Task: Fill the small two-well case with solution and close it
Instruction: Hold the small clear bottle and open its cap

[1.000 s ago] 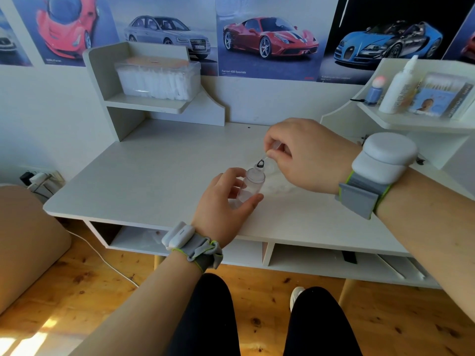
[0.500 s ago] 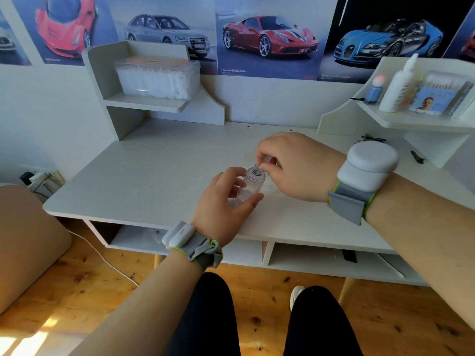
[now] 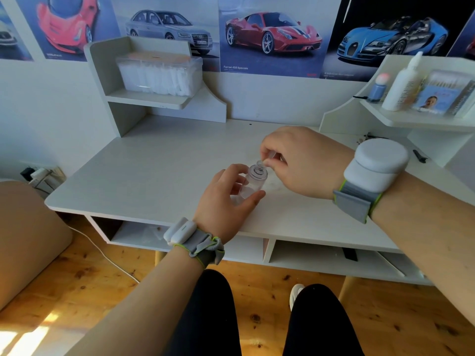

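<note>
A small clear solution bottle (image 3: 255, 180) stands on the white desk (image 3: 154, 170) near its front edge. My left hand (image 3: 226, 201) is wrapped around the bottle's lower part and holds it upright. The bottle's nozzle tip shows bare at the top. My right hand (image 3: 300, 160) hovers just above and right of the nozzle, its fingertips pinched on a small clear cap (image 3: 271, 155). No two-well case shows in this view.
A clear box of white items (image 3: 159, 73) sits on the left shelf. The right shelf carries a white bottle (image 3: 402, 83), a small blue bottle (image 3: 377, 92) and a printed box (image 3: 442, 96). A black clip (image 3: 419, 156) lies at the desk's right.
My right hand came down with the cap from higher up to the bottle's nozzle. My left hand and the bottle stayed where they were.
</note>
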Tool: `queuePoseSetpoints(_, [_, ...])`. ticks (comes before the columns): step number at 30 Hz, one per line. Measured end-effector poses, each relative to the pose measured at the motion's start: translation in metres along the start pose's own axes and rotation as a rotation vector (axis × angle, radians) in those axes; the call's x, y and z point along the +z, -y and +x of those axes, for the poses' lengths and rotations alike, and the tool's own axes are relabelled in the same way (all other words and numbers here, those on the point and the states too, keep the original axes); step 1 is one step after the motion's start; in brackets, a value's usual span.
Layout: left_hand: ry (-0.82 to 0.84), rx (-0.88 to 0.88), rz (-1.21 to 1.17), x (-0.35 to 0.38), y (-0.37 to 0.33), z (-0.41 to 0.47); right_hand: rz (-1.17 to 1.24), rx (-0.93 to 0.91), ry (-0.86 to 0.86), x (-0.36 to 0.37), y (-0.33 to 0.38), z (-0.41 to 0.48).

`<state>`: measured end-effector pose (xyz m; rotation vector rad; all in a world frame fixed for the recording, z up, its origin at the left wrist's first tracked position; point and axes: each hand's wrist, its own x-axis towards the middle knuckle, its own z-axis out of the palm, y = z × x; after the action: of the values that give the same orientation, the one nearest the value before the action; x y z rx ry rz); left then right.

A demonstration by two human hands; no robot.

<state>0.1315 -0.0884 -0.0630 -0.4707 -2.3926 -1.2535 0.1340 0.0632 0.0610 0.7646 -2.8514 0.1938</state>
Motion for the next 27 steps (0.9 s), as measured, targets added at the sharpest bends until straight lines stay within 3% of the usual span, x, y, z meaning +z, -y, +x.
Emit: queuePoseSetpoints(27, [0.016, -0.024, 0.000, -0.002, -0.002, 0.000, 0.029, 0.000, -0.104, 0.001, -0.011, 0.001])
